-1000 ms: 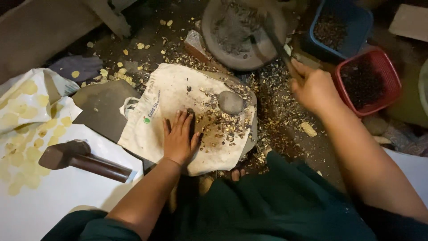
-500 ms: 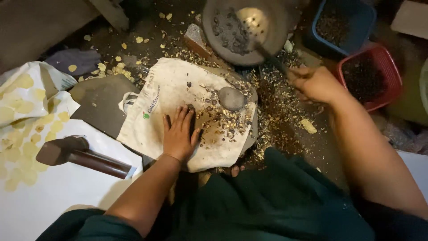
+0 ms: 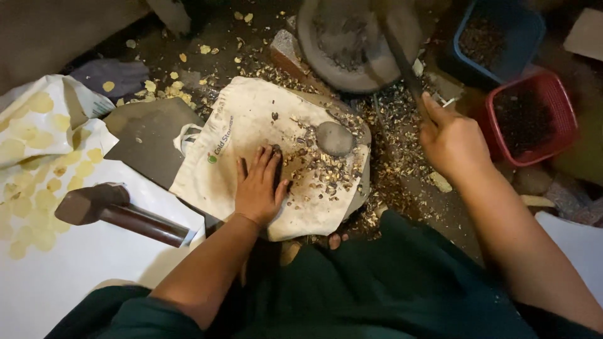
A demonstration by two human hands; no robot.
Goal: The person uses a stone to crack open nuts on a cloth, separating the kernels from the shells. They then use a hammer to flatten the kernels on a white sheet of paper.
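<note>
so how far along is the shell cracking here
Done: broken shells litter the floor, and the red basket and blue basket both hold dark material. In hand: the left hand rests flat on the cloth sack beside a round stone; the right hand grips a dark tool. Left: shell pieces still on the sack.

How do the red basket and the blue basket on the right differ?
The red basket sits nearer the right hand; the blue basket lies farther up, beyond it. The red basket shows whole; the blue basket is cut off by the frame's top edge. Both are squarish, stand on the ground and hold dark, crumbly bits.
</note>
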